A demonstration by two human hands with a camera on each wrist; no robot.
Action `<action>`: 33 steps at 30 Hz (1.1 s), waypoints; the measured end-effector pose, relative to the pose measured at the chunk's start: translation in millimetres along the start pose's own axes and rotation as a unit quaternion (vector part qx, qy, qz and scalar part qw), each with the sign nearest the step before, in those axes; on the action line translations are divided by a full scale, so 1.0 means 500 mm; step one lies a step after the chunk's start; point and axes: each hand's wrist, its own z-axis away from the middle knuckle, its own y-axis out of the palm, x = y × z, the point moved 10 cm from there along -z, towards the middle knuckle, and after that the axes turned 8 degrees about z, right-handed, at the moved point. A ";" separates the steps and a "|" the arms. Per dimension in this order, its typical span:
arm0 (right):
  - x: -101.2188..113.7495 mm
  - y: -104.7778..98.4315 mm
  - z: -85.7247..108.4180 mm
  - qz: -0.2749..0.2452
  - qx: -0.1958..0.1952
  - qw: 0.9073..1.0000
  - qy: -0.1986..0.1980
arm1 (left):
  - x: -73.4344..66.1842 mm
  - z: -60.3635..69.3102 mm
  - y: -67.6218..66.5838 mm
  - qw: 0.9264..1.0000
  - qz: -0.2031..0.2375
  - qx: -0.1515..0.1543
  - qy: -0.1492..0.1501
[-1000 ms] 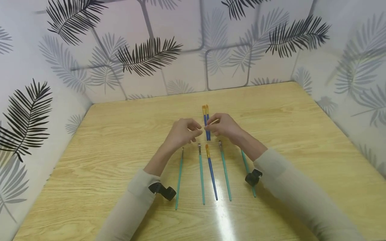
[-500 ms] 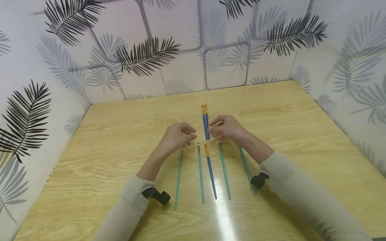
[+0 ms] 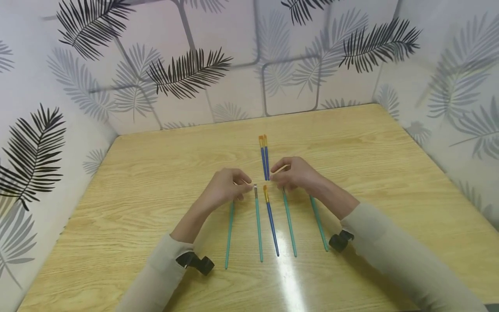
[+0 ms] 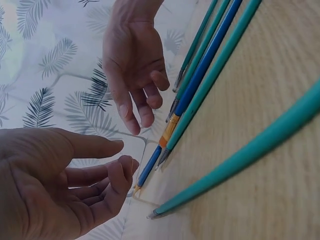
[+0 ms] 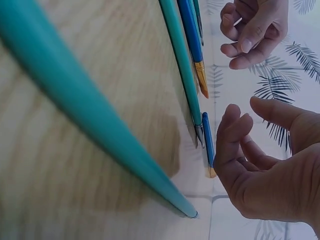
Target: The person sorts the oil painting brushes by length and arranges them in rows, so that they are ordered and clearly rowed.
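Part done, judged from layout only (clock centred between the hands): two blue brushes (image 3: 264, 159) are laid side by side at 12 o'clock on the bench (image 3: 117, 195) and can be counted as placed; one lone blue (image 3: 271, 222) near 6 and four greens (image 3: 259, 229) at 7, 6, 5 and 4 are spread as a near fan, probably what is left. Nothing is gripped: left hand (image 3: 226, 187) is held at 9, right hand (image 3: 297, 174) at 3, apart from each other, fingers loosely curved, thumbs parted from fingertips; brush contact can't be confirmed. Counted: brushes 7 (blue 3, green 4), hands 2.
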 end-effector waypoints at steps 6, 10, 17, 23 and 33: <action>-0.006 0.015 0.011 -0.009 0.018 1.000 0.005 | 0.019 0.016 0.011 0.999 -0.007 0.020 -0.024; -0.007 0.025 0.017 -0.006 0.029 1.000 0.001 | 0.026 0.030 0.001 0.999 -0.010 0.011 -0.032; -0.009 0.035 0.026 0.007 0.041 0.999 0.006 | 0.029 0.060 -0.024 1.000 -0.009 0.002 -0.021; -0.006 0.041 0.034 0.026 0.052 0.998 0.003 | 0.052 0.075 -0.041 0.999 -0.023 -0.006 -0.040; -0.003 0.069 0.044 0.071 0.076 0.995 -0.010 | 0.081 0.093 -0.048 0.997 -0.041 -0.006 -0.069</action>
